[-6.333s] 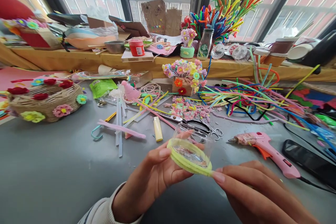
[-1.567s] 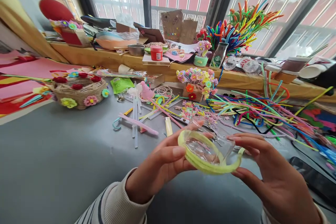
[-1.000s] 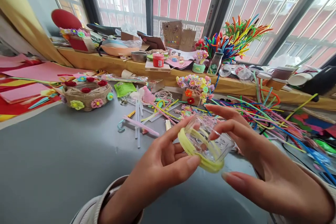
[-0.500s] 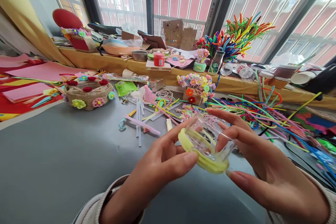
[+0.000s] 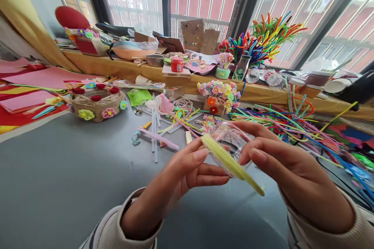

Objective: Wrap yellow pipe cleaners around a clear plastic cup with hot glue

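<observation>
Above the grey table (image 5: 58,179), the left hand (image 5: 181,175) and right hand (image 5: 289,171) pinch a small clear plastic cup (image 5: 230,148), apparently wrapping a fuzzy yellow-green pipe cleaner (image 5: 230,161) around it; the loose end seemingly needs pressing down next.

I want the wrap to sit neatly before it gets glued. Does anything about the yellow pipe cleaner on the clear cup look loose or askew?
Yes. The yellow pipe cleaner runs along the clear plastic cup held between the left hand and right hand, but its lower end sticks out straight past the cup, unattached.
</observation>
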A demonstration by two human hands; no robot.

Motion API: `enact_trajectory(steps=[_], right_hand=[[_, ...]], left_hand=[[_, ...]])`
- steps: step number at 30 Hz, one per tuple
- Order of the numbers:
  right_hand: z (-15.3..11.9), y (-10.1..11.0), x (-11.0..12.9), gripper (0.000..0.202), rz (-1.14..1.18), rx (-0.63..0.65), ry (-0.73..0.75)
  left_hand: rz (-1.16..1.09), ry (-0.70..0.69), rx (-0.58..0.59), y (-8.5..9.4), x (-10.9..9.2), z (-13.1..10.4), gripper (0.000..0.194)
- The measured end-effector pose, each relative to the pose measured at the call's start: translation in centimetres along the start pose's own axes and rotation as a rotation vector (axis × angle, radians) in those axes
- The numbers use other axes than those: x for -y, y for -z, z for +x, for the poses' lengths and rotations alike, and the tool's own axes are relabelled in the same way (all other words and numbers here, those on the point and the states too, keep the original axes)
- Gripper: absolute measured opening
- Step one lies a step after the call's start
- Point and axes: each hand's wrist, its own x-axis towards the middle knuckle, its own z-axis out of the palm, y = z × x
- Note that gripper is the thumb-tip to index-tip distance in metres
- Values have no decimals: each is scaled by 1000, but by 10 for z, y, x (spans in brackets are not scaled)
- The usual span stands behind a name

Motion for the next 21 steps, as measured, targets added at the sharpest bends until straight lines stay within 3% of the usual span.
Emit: enact_trajectory(steps=[3, 9, 13, 21], right_hand=[[0, -4, -2, 18, 17, -62, -11], [-1, -14, -8, 16, -3, -204, -42], [-1, -21, -11, 14, -3, -268, -47], [0, -25, -12, 14, -5, -270, -54]], left_hand=[[96, -17, -19, -1, 1, 2, 45], [327, -51, -196, -9, 4, 6, 52], [331, -105, -271, -11, 9, 10, 54], [268, -111, -277, -13, 8, 15, 51]])
